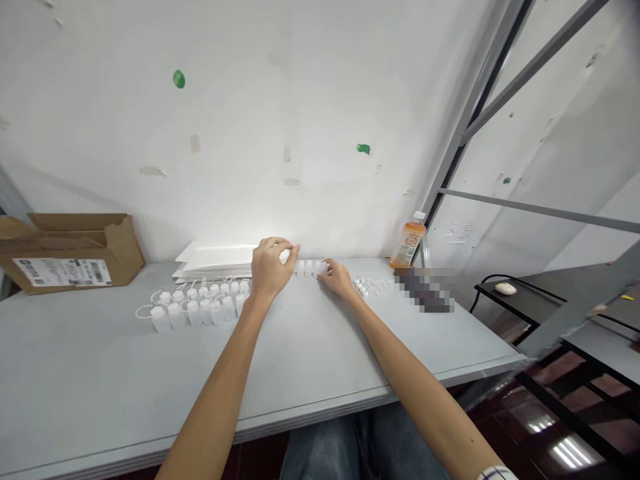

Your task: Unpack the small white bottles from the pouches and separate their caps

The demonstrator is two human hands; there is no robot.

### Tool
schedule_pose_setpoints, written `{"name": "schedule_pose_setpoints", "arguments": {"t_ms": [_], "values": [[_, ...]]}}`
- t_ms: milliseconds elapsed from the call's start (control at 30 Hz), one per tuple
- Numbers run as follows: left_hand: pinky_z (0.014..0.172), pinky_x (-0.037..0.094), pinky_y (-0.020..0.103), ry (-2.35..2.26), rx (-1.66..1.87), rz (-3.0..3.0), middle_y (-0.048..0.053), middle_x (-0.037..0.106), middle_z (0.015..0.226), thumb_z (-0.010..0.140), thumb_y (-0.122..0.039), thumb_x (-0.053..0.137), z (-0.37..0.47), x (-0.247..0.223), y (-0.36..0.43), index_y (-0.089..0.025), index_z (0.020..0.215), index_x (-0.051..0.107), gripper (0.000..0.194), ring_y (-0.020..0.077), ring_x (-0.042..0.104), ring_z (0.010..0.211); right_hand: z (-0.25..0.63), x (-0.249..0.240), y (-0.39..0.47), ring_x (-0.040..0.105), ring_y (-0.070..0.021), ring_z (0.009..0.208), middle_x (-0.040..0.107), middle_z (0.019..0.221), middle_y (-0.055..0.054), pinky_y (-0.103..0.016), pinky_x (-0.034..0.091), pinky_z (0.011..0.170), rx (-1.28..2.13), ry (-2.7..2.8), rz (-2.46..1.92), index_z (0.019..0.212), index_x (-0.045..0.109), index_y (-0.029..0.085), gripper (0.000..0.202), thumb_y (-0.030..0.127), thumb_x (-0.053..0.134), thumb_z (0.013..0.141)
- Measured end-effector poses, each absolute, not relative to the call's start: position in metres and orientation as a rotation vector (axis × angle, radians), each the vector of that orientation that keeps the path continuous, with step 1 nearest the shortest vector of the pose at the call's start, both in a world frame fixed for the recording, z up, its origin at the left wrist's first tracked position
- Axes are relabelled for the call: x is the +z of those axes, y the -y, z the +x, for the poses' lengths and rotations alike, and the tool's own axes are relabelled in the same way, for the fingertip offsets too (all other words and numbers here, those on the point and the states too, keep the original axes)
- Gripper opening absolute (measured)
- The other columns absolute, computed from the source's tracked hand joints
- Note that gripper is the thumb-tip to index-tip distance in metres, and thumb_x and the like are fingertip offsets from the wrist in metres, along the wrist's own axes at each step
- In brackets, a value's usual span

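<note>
My left hand [271,268] is raised above the table, thumb and fingers curled together in a pinch. Something small and white shows between them, too little of it to name. To its right, my right hand [338,277] has its fingertips closed on a small white plastic bottle [324,268] at the end of a short row. Other small white bottles [308,269] stand between the two hands. Left of my left hand, several capped bottles [205,311] with looped straps stand in rows. Beside my right hand lies a pile of small white caps with straps [367,287].
A stack of white sheets [215,257] lies against the wall behind the capped bottles. An open cardboard box [75,257] is at the far left. An orange drink bottle [408,241] and a blurred dark object [425,291] stand at the right, near a metal frame [463,137].
</note>
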State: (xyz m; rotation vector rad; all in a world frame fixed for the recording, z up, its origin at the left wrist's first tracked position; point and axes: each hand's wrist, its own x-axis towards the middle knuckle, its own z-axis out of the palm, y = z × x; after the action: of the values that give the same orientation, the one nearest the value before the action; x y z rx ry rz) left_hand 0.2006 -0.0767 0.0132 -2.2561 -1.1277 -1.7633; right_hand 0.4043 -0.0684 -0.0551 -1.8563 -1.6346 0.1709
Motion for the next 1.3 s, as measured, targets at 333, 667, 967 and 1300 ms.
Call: {"name": "schedule_pose_setpoints", "arguments": {"t_ms": [333, 667, 967, 1300], "values": [[0.089, 0.050, 0.037, 1.111, -1.806, -2.248, 0.006, 0.073, 0.091, 0.089, -0.037, 0.059, 0.200, 0.013, 0.078, -0.021, 0.076, 0.071, 0.024, 0.0222, 0.065, 0.093, 0.398, -0.050, 0.071, 0.064, -0.0197, 0.093, 0.070, 0.106, -0.007, -0.026, 0.044, 0.078, 0.169, 1.652, -1.938, 0.125, 0.061, 0.020, 0.043, 0.022, 0.065, 0.082], [0.090, 0.050, 0.037, 1.101, -1.808, -2.277, 0.006, 0.073, 0.091, 0.088, -0.036, 0.060, 0.200, 0.014, 0.078, -0.020, 0.076, 0.071, 0.023, 0.0220, 0.065, 0.093, 0.399, -0.051, 0.067, 0.065, -0.0198, 0.092, 0.071, 0.105, -0.006, -0.026, 0.046, 0.078, 0.202, 1.651, -1.893, 0.122, 0.062, 0.020, 0.044, 0.015, 0.063, 0.079], [0.089, 0.050, 0.037, 1.092, -1.801, -2.266, 0.006, 0.073, 0.090, 0.087, -0.036, 0.060, 0.201, 0.017, 0.081, -0.021, 0.076, 0.071, 0.022, 0.0221, 0.066, 0.092, 0.398, -0.048, 0.070, 0.066, -0.0208, 0.093, 0.072, 0.106, -0.006, -0.027, 0.047, 0.078, 0.224, 1.668, -1.896, 0.122, 0.063, 0.019, 0.044, 0.013, 0.061, 0.079], [0.091, 0.051, 0.036, 1.418, -1.605, -2.407, 0.005, 0.075, 0.098, 0.085, -0.039, 0.057, 0.139, 0.054, 0.095, -0.022, 0.085, 0.074, 0.024, 0.0227, 0.067, 0.098, 0.397, -0.047, 0.089, 0.064, -0.0223, 0.108, 0.067, 0.121, -0.014, -0.028, 0.045, 0.091, 0.139, 1.626, -1.996, 0.135, 0.052, 0.014, 0.054, 0.008, 0.052, 0.082]]}}
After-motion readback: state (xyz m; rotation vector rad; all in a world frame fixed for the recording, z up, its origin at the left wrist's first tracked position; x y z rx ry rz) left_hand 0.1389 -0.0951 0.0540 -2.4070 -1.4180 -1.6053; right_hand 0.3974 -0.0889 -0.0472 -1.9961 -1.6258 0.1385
